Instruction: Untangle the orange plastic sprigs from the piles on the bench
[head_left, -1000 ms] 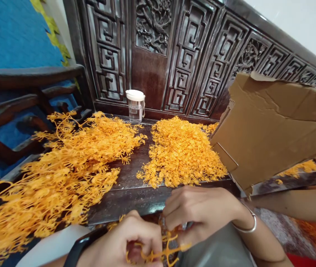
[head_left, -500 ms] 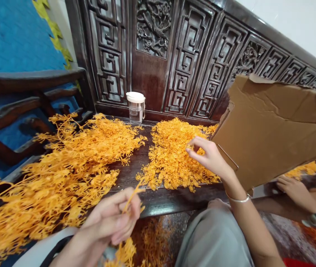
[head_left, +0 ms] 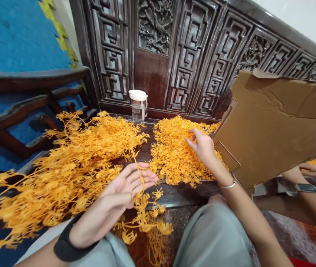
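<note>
My left hand (head_left: 130,183) is palm up over the bench's front edge, fingers nearly straight. An orange plastic flower stem (head_left: 140,174) lies across those fingers, held in the hand. Its branching flower heads (head_left: 147,217) dangle below. My right hand (head_left: 202,146), with a bracelet at the wrist, hovers over a pile of loose orange flower pieces (head_left: 171,159). Its thumb and forefinger are apart, and I see nothing between them. Left of my hands lies a large heap of orange branched stems (head_left: 71,167).
A clear cup with a white lid (head_left: 138,105) stands by the carved bench back (head_left: 151,74). A large cardboard piece (head_left: 275,129) leans at the right. Beyond it are another person's hands (head_left: 313,171). More orange stems (head_left: 149,252) lie below the bench edge.
My left hand has turned palm up and its fingers have straightened, bringing the dangling flower heads into view. My right hand has shifted slightly up, its fingers a little more apart.
</note>
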Action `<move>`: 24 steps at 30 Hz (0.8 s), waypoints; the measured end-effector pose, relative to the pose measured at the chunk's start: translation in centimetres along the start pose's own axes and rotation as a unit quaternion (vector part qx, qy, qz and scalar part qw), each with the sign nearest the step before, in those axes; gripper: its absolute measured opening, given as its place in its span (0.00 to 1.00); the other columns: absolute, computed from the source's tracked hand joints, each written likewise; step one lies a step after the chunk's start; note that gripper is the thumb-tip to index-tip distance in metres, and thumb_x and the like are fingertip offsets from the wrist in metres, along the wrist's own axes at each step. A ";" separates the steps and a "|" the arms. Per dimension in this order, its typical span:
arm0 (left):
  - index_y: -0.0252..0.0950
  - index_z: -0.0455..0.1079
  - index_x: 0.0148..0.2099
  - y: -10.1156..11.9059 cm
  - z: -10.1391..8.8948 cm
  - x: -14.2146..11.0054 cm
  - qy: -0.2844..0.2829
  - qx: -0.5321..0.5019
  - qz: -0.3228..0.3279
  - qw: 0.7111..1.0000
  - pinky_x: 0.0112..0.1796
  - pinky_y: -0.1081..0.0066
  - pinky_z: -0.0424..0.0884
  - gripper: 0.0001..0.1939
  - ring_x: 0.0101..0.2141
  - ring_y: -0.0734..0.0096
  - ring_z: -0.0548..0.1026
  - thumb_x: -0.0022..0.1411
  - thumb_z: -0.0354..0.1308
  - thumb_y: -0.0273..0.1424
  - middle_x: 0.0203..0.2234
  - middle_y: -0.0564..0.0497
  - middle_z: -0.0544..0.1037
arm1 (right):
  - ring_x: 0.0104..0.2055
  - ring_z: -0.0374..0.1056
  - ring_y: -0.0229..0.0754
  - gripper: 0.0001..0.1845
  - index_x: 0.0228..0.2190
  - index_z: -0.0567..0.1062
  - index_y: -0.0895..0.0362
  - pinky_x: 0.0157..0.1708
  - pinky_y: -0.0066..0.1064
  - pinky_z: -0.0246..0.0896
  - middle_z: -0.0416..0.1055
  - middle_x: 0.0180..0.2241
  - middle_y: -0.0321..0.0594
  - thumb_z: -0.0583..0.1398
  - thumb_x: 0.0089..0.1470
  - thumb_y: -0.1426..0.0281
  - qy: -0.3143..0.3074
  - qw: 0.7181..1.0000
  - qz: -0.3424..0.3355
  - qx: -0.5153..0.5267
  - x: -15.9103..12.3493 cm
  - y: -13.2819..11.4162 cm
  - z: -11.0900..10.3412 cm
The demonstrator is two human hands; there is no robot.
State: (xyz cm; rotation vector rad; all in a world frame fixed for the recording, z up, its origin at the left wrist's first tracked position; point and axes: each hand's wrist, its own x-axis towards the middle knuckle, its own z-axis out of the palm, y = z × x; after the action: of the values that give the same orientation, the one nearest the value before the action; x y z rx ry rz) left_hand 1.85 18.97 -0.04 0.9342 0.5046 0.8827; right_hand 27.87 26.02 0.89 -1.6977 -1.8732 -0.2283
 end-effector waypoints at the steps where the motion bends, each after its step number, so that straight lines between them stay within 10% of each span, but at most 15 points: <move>1: 0.37 0.59 0.48 -0.1 0.0 0.1 0.007 0.001 0.004 1.000 0.50 0.62 0.56 0.24 0.46 0.60 0.65 0.46 0.51 0.19 0.39 0.47 0.72 | 0.24 0.59 0.34 0.13 0.35 0.67 0.59 0.26 0.25 0.51 0.65 0.24 0.37 0.54 0.50 0.64 -0.012 0.999 -0.005 0.051 -0.2 -0.5 -0.2; 5: 0.37 0.59 0.48 -0.3 -0.1 0.1 0.036 0.021 0.014 0.999 0.51 0.61 0.55 0.18 0.47 0.60 0.65 0.53 0.52 0.22 0.41 0.46 0.72 | 0.23 0.57 0.30 0.15 0.25 0.68 0.60 0.25 0.23 0.51 0.64 0.22 0.35 0.53 0.51 0.61 -0.154 0.955 -0.082 0.238 -1.9 -3.4 -1.7; 11: 0.42 0.58 0.52 -0.6 0.3 -0.4 -0.027 0.040 0.042 0.998 0.55 0.63 0.45 0.25 0.55 0.62 0.52 0.51 0.52 0.21 0.55 0.52 0.58 | 0.24 0.57 0.28 0.18 0.25 0.70 0.61 0.25 0.21 0.52 0.65 0.23 0.34 0.57 0.46 0.57 -0.446 0.806 -0.238 0.308 -4.7 -7.5 -2.3; 17: 0.43 0.55 0.56 -1.4 0.8 -1.0 -0.084 0.033 0.041 0.995 0.55 0.61 0.35 0.30 0.58 0.63 0.41 0.48 0.48 0.26 0.58 0.56 0.52 | 0.19 0.50 0.28 0.21 0.21 0.68 0.62 0.20 0.22 0.49 0.59 0.17 0.33 0.52 0.51 0.58 -0.358 0.856 -0.271 0.256 -6.5 -9.6 0.2; 24: 0.40 0.61 0.50 -0.8 0.4 -0.5 -0.060 0.086 0.049 0.993 0.50 0.63 0.53 0.21 0.50 0.61 0.60 0.52 0.51 0.26 0.47 0.48 0.67 | 0.22 0.49 0.29 0.13 0.19 0.64 0.60 0.27 0.23 0.52 0.57 0.19 0.32 0.50 0.53 0.71 -0.353 0.836 -0.350 0.232 -5.7 -9.2 -0.5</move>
State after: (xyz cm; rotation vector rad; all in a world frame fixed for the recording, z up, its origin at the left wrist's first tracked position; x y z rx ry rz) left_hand 2.14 18.13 -0.51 1.1712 0.4390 0.8753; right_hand 19.35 19.42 0.65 -0.7268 -2.7436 0.6232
